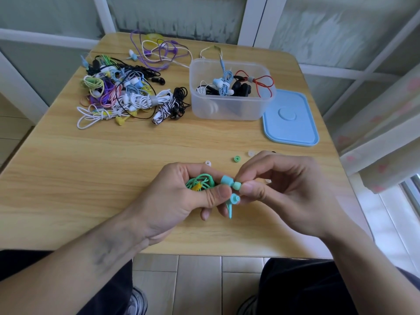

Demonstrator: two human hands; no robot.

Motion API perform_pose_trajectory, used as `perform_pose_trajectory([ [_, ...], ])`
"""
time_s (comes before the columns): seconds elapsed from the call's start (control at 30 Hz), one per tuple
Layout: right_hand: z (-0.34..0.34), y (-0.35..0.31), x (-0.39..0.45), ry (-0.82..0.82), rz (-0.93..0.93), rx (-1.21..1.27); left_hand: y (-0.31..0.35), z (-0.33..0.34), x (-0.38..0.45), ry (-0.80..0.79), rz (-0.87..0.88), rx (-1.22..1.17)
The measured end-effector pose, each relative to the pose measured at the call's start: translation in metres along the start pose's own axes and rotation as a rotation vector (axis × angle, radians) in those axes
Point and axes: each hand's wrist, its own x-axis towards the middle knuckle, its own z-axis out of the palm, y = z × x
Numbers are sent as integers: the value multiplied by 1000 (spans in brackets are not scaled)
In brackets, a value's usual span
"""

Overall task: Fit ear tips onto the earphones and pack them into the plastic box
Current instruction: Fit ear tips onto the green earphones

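Head view, step in hand: a soft mint-green silicone ear tip (237,185) is being seated on the nozzle of a turquoise plastic earbud (226,180), near centre of the pale wood-grain bench (91,183)
Left hand (181,196): fingers curled round the coiled green rubbery cable bundle (200,181), thumb pinning the earbud; a second turquoise bud (234,200) hangs just below, its nozzle bare
Right hand (284,187): thumb and forefinger pinch the ear tip, other fingers loosely bent and holding nothing
Doing it well: probably push straight along the nozzle with a slight twist until the tip sits flush; the pliant silicone may fold if pressed crooked
Spare tips: a small green ring-shaped ear tip (237,158) and two translucent white ear tips (208,163) lie just beyond the hands
Destination: clear rounded plastic box (227,110), far right, already holds black, blue and red sets
Lid: smooth light-blue rectangular plastic lid (293,119) lies flat, right of the box
Waiting: tangled multicoloured heap of corded earphones (127,94), far left
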Motion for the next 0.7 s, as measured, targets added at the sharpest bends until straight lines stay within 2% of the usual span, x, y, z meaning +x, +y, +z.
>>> perform_pose_trajectory([
  [0.43, 0, 3, 0, -11, 27, -107, -1, 4, -3, 61, 58, 159],
  [0.7, 6, 3, -2, 23, 50, -24, 1, 7, -3, 76, 90, 214],
])
